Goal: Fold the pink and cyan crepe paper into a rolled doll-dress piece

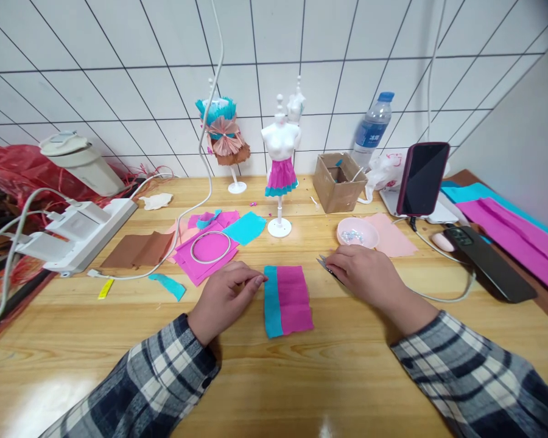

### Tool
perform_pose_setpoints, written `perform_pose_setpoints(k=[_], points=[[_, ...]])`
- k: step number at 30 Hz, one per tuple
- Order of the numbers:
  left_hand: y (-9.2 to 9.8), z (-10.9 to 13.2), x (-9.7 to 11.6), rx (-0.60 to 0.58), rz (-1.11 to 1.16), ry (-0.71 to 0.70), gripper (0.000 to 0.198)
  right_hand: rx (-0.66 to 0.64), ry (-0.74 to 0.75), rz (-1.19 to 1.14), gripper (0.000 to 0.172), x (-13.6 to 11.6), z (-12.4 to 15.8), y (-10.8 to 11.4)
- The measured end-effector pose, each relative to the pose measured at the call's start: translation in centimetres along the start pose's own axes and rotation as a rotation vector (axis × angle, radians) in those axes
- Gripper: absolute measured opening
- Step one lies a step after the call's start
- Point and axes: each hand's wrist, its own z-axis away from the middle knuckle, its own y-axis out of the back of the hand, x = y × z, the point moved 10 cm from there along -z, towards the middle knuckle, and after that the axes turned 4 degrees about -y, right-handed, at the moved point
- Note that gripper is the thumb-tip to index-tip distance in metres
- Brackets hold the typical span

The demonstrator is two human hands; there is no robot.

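A pleated piece of magenta crepe paper with a blue strip along its left edge (288, 299) lies flat on the wooden table (301, 377) in front of me. My left hand (226, 298) rests at its upper left corner, fingers curled, fingertips touching the blue edge. My right hand (368, 277) lies to the right of the paper, fingers closed around a small grey metal tool (323, 263) whose tip sticks out to the left; I cannot name it for sure.
A white mannequin in a magenta skirt (281, 176) stands behind the paper, another dressed one (223, 137) further back. Paper scraps and a white ring (210, 246) lie left; pink dish (357, 233), cardboard box (338, 181), bottle (372, 129), phones (422, 177) and cables right; power strip (82, 234) far left.
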Motion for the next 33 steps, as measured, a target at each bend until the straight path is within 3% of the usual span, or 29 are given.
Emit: perform_pose_setpoints(k=[9,14,19,23,28,33], points=[[-0.1,0.1,-0.2,-0.002,0.001,0.007,0.024,-0.085,-0.021,-0.213,0.02,1.6,0.3,-1.1],[-0.1,0.3,-0.6,-0.013,-0.034,0.03,0.025,-0.075,-0.074,-0.258,0.026,2.3,0.6,-0.9],[-0.9,-1.0,-1.9,-0.024,-0.198,0.085,0.028,0.1,-0.051,-0.322,0.021,-0.7,0.3,1.4],[-2.4,-2.6,-2.7,-0.087,-0.255,0.1,0.024,0.067,0.011,-0.283,0.022,-4.2,-1.2,0.6],[-3.4,-3.0,-2.9,-0.145,-0.224,0.095,0.011,0.018,0.006,-0.283,0.019,-4.6,-3.0,-0.7],[-3.6,-2.6,-3.0,-0.146,-0.134,0.089,0.006,-0.028,0.03,-0.304,0.016,-5.1,-3.0,-1.5]])
